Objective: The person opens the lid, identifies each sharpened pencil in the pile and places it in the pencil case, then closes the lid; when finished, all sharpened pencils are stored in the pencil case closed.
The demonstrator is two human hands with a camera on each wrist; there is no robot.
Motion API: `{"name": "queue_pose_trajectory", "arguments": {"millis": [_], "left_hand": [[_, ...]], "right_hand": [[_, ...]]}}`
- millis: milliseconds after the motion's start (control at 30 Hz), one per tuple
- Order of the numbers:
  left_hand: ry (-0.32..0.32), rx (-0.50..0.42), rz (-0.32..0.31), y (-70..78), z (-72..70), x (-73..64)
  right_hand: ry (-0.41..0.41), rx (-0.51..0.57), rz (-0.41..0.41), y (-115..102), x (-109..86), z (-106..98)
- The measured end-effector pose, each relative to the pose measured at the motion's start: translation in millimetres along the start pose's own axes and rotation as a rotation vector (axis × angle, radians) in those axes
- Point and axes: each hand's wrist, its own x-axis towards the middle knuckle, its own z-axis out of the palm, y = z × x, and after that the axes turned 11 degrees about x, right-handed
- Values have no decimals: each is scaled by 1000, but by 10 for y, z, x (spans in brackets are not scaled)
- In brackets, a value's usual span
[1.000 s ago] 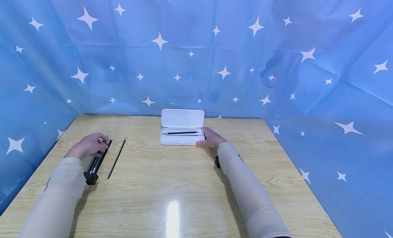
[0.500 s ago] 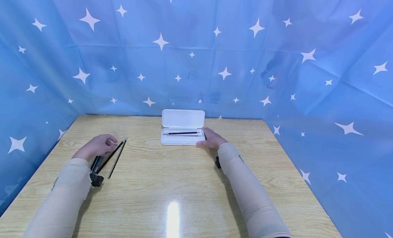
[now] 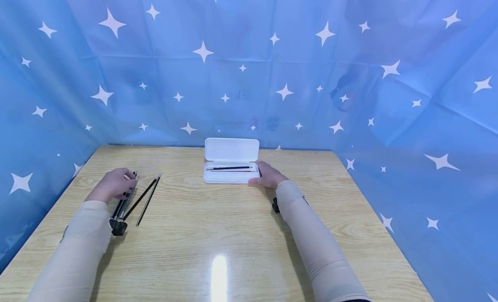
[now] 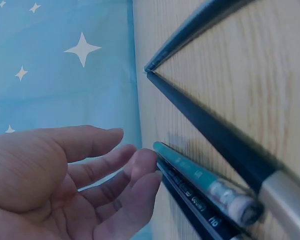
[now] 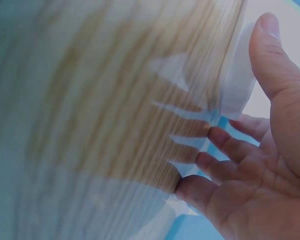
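My left hand (image 3: pixel 114 184) hovers over a bunch of pencils at the table's left. In the left wrist view its fingertips are right at a teal pencil (image 4: pixel 190 167) with an eraser end and a black pencil (image 4: pixel 190 200) marked HB; the thumb stands apart. Two dark pencils lie beside them, a black one (image 3: pixel 140 200) and another (image 3: pixel 149 200), their far ends meeting. At the back centre stands an opened white pencil case (image 3: pixel 231 150) with a black pencil (image 3: pixel 230 168) and other thin pencils inside. My right hand (image 3: pixel 269 175) holds the case's right end between thumb and fingers.
The wooden table (image 3: pixel 186 232) ends at a blue star-printed curtain (image 3: pixel 241 77) behind and at both sides. The case's lid leans up close to the curtain. Black wrist mounts (image 3: pixel 118 227) hang under both forearms.
My left hand shifted right and then back left over the bunch. One black pencil swung away, its far end now against the outer pencil. The right hand stays at the case.
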Motion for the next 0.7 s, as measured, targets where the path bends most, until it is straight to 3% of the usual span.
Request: {"name": "queue_pose_trajectory", "arguments": {"millis": [200,700], "left_hand": [[-15,32,-37,15,-23,-7],[-16,144,-42,8,11,33]], "right_hand": [[2,8,-3,23,28,-8],[7,-4,15,39,39,-10]]}}
